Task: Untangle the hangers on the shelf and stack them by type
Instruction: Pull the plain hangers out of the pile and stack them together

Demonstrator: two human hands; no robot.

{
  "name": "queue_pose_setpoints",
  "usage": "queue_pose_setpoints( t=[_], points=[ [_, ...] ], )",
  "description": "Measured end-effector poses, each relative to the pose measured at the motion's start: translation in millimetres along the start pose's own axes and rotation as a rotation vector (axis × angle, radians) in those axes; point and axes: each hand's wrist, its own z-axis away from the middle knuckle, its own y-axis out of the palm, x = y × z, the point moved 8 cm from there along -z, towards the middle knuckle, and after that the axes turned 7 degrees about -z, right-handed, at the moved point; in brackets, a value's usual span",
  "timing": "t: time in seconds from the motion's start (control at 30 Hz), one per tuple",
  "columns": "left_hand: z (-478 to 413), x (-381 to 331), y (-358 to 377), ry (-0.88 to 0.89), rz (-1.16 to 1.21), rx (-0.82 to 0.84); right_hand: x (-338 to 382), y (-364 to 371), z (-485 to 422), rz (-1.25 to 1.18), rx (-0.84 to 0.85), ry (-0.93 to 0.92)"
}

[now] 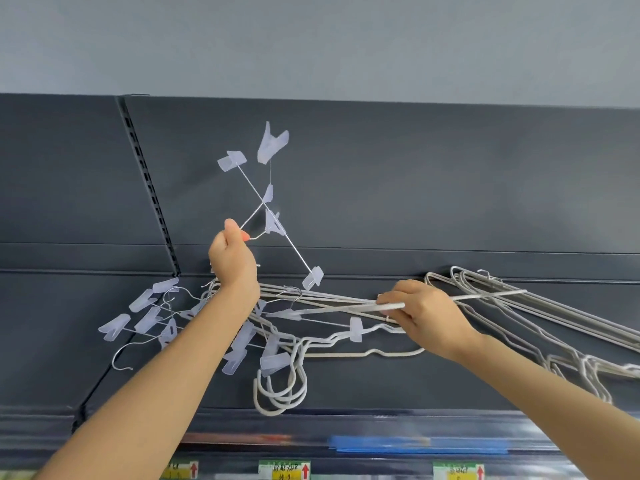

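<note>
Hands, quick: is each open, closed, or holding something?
Left hand: gripping the wire hook of the raised clip hanger.
Right hand: gripping the bar of a white wire hanger.

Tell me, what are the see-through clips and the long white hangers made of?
The see-through clips look like frosted plastic: milky, letting light through. The thin silver rod joining them, held up by the left hand, seems bare metal wire, since it glints. The long white hangers are probably wire too, thin and bent, with a matt white coating; solid plastic cannot be ruled out.
</note>
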Motion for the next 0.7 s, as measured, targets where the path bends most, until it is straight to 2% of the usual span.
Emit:
queue_pose_setpoints(
  t=[0.17, 0.53, 0.7],
  points=[
    [3.1, -6.5, -1.8, 0.146, -0.102, 0.041, -12.7, -13.2, -2.0, -0.024, -0.04, 0.068],
    [29.2, -34.0, 29.2, 0.657, -0.498, 0.152, -32.9, -85.8, -13.7, -0.182, -0.153, 0.167],
    [40.0, -34.7, 43.1, 0.758, -0.596, 0.178, -60.4, -112.5, -1.1, -0.307, -0.204, 0.279]
  ],
)
